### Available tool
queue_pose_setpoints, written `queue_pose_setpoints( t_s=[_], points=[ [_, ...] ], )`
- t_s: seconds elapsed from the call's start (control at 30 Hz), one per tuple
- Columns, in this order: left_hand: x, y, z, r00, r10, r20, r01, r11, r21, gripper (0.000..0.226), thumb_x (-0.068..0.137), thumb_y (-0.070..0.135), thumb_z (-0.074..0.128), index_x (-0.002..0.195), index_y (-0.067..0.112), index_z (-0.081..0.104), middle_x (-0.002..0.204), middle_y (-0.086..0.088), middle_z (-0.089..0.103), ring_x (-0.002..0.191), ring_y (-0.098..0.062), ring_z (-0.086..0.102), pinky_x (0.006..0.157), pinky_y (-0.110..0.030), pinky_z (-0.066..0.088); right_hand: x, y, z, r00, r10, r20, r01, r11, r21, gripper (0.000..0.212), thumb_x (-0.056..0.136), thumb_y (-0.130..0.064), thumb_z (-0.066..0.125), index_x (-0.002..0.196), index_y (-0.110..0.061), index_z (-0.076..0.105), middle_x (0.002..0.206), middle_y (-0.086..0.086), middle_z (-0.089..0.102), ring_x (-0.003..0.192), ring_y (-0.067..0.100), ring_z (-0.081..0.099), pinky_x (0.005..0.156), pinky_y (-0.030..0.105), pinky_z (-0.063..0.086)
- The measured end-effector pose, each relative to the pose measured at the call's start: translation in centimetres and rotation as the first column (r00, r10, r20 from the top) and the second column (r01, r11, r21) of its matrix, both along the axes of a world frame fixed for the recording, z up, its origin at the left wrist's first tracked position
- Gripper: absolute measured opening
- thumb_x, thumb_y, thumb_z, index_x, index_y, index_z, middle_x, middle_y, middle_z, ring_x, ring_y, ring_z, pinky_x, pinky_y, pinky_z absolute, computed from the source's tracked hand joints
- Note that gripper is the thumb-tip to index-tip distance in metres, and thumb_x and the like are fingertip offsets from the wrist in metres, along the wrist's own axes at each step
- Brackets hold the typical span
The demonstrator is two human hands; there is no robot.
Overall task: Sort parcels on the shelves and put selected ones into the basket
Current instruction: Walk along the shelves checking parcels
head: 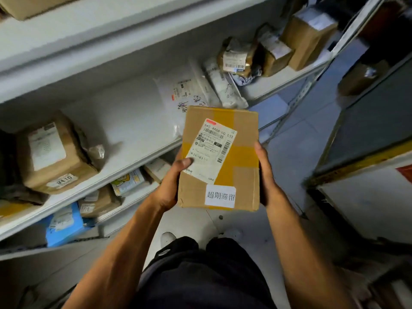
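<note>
**Brown box held in two hands**

Brown cardboard makes up the box (219, 159), which sits in the air in front of the white shelf (133, 130), held up between both hands. The left hand (171, 186) grips the left edge, with the thumb lying on top by the white shipping label (210, 150). The right hand (266, 175) grips the right edge, fingers curled under it. Yellow tape (239, 159) runs across the top of the box. Near the bottom corner is a small white sticker (220, 196) with black writing.

On the shelf at the left lies another brown parcel (52, 155) with a number tag. Farther back lie a white bag (182, 92) with scribbles on it and some more wrapped parcels. On the shelf below is a blue parcel (64, 224). No basket shows here.
</note>
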State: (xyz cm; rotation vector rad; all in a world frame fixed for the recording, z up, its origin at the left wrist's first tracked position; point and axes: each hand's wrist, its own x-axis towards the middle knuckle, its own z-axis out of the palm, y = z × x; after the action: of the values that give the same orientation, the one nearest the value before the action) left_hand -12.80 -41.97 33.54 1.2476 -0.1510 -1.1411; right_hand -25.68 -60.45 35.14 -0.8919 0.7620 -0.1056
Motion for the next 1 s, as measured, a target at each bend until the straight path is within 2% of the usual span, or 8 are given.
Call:
queue_pose_setpoints(
  t_s=[0.07,0.2,0.33,0.5,0.7,0.8,0.87,1.0],
  points=[
    [-0.8,-2.8,0.2,0.996,-0.087,0.034,0.086,0.996,0.018,0.078,0.068,0.054,0.061,0.132,0.011,0.055,0.116,-0.007,0.074,0.102,-0.024,0.072,0.08,-0.033,0.057,-2.2,-1.8,-0.7,0.996,-0.081,0.025,0.08,0.996,0.031,0.049,0.093,-0.059,0.035,0.112,-0.027,0.067,0.096,-0.002,0.078,0.087,0.015,0.074,0.081,0.04,0.053],
    [-3.7,-8.9,0.4,0.975,-0.216,0.052,0.216,0.976,0.016,0.098,0.061,0.062,0.079,0.137,0.007,0.052,0.119,-0.008,0.073,0.104,-0.023,0.071,0.081,-0.031,0.058,-7.3,-5.2,-0.5,0.969,-0.243,0.052,0.24,0.969,0.05,0.044,0.096,-0.058,0.04,0.115,-0.027,0.064,0.097,0.0,0.078,0.086,0.017,0.074,0.073,0.036,0.059],
    [-7.2,-14.7,0.4,0.922,-0.387,0.015,0.387,0.922,-0.012,0.094,0.065,0.057,0.078,0.139,0.006,0.051,0.119,-0.011,0.073,0.101,-0.024,0.072,0.078,-0.032,0.057,-13.1,-7.3,-1.1,0.883,-0.461,0.094,0.456,0.887,0.067,0.05,0.095,-0.056,0.041,0.125,-0.02,0.061,0.109,0.006,0.076,0.099,0.024,0.072,0.078,0.038,0.061],
    [-12.1,-21.2,0.8,0.767,-0.641,-0.026,0.641,0.767,-0.006,0.097,0.053,0.061,0.085,0.13,0.008,0.058,0.11,-0.011,0.074,0.095,-0.024,0.072,0.076,-0.036,0.058,-20.2,-7.8,-1.3,0.757,-0.628,0.179,0.611,0.778,0.147,0.094,0.051,-0.068,0.086,0.127,-0.018,0.062,0.121,0.014,0.072,0.105,0.03,0.072,0.08,0.044,0.061],
    [-19.0,-27.5,0.5,0.517,-0.834,-0.194,0.84,0.538,-0.073,0.098,0.038,0.06,0.093,0.119,0.012,0.065,0.101,-0.011,0.076,0.085,-0.024,0.074,0.068,-0.034,0.06,-27.3,-7.4,-1.6,0.503,-0.847,0.171,0.829,0.529,0.179,0.098,0.044,-0.063,0.092,0.125,-0.016,0.064,0.117,0.015,0.073,0.101,0.03,0.073,0.079,0.043,0.061],
    [-22.9,-30.8,0.0,0.378,-0.9,-0.218,0.913,0.401,-0.073,0.081,0.037,0.064,0.091,0.102,0.018,0.081,0.101,-0.012,0.077,0.085,-0.024,0.075,0.068,-0.033,0.061,-30.7,-7.2,-1.5,0.357,-0.92,0.159,0.901,0.384,0.201,0.092,0.044,-0.061,0.093,0.119,-0.015,0.069,0.115,0.015,0.074,0.097,0.029,0.074,0.076,0.041,0.062],
    [-25.6,-33.1,0.1,0.29,-0.923,-0.252,0.947,0.315,-0.063,0.082,0.038,0.067,0.089,0.103,0.017,0.08,0.105,-0.014,0.076,0.086,-0.025,0.075,0.067,-0.034,0.061,-32.5,-7.2,-1.4,0.264,-0.958,0.114,0.945,0.281,0.169,0.094,0.042,-0.063,0.092,0.12,-0.015,0.068,0.115,0.015,0.074,0.096,0.028,0.074,0.075,0.04,0.062],
    [-31.0,-37.9,0.0,0.187,-0.943,-0.275,0.982,0.183,0.04,0.066,0.078,0.06,0.051,0.12,0.012,0.065,0.11,-0.016,0.075,0.085,-0.026,0.075,0.064,-0.033,0.061,-35.3,-7.5,-1.8,-0.009,-1.0,0.007,0.994,-0.008,0.109,0.077,0.066,-0.06,0.079,0.128,-0.015,0.065,0.124,0.018,0.07,0.103,0.031,0.072,0.083,0.044,0.06]
  ],
)
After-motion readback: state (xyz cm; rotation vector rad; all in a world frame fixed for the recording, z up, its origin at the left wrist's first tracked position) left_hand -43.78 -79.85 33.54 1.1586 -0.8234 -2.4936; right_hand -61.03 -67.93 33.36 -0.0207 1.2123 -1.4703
